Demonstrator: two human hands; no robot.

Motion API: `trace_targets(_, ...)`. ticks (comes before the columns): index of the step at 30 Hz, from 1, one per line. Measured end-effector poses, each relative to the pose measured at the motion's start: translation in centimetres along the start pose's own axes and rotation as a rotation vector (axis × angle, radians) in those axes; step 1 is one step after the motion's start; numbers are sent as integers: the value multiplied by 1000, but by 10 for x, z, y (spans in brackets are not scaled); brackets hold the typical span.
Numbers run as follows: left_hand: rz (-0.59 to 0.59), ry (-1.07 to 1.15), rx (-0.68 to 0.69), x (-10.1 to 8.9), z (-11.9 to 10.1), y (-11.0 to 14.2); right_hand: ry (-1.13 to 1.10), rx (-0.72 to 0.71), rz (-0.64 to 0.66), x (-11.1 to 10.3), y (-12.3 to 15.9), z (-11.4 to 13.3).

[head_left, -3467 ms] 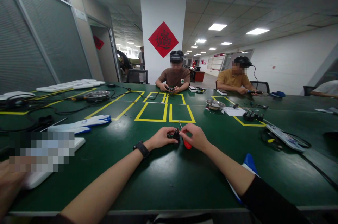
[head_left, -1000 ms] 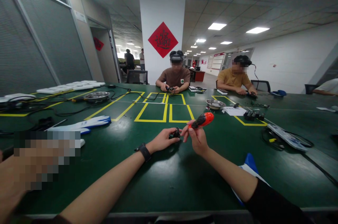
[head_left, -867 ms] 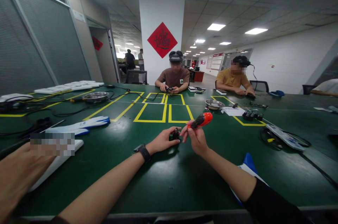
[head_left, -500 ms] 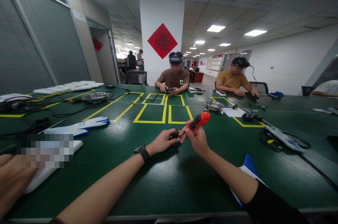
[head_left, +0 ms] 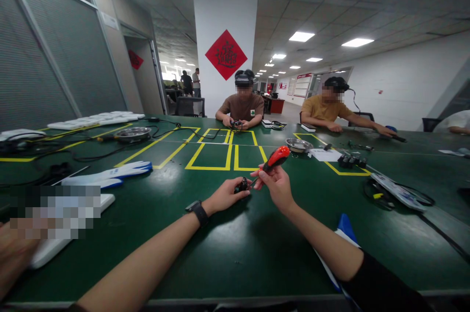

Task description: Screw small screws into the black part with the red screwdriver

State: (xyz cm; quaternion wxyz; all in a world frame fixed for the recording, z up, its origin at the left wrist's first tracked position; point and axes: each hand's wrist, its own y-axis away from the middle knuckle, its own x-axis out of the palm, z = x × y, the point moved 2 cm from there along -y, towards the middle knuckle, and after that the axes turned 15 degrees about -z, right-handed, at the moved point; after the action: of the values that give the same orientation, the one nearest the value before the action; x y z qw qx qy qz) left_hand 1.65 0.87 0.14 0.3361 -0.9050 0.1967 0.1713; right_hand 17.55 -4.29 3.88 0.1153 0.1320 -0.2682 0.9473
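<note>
My left hand (head_left: 224, 196) is closed around a small black part (head_left: 242, 184) just above the green table; its exact kind cannot be made out. A screwdriver (head_left: 277, 157) with a red and black handle is in my right hand (head_left: 276, 185), gripped by the fingers near the lower end of the handle. Its thin shaft slants down and left towards the black part. Whether the tip touches that part cannot be told.
Blue-and-white gloves (head_left: 113, 172) lie at the left, near a white box (head_left: 73, 231) and a co-worker's arm. Another glove (head_left: 347, 231) lies under my right forearm. Metal bowls (head_left: 299, 145), several black blocks (head_left: 352, 161) and a power strip (head_left: 398, 190) are farther off. Two people sit opposite.
The screwdriver's handle has moved slightly left and up, and its shaft now shows between my hands. The person at the far right has reached an arm out to the right.
</note>
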Motion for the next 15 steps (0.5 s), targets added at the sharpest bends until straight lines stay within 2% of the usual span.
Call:
trace_targets(4, 10, 8, -31, -1, -1, 0, -49, 52, -86, -5, -4, -3)
trace_targets(9, 1, -6, -31, -1, -1, 0, -105, 93, 4, -3, 0, 0)
trace_targets(11, -3, -19, -29, -1, -1, 0, -71, 71, 1, -2, 1, 1)
trace_targets(15, 9, -10, -41, 0, 1, 0, 47, -33, -131, -3, 0, -1)
